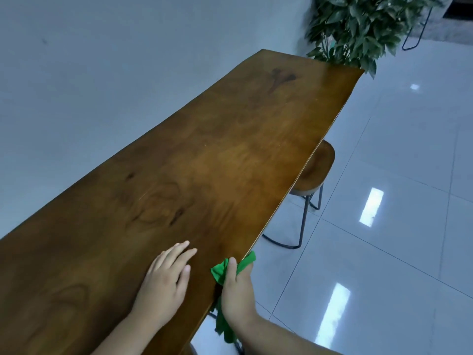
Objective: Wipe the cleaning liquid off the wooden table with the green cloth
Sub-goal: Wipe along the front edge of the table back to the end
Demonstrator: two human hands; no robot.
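Observation:
The long wooden table (204,149) runs from the lower left to the upper right, its brown top glossy with dark grain marks. I cannot make out any liquid on it. My right hand (236,295) grips the green cloth (220,271) at the table's near right edge, thumb on top, and part of the cloth hangs below the edge. My left hand (163,278) lies flat on the tabletop just left of the cloth, fingers spread and holding nothing.
A round wooden stool (313,172) on black metal legs stands tucked under the table's right side. A leafy potted plant (358,29) stands past the far end. A plain wall runs along the left. Shiny white floor tiles (384,226) lie to the right.

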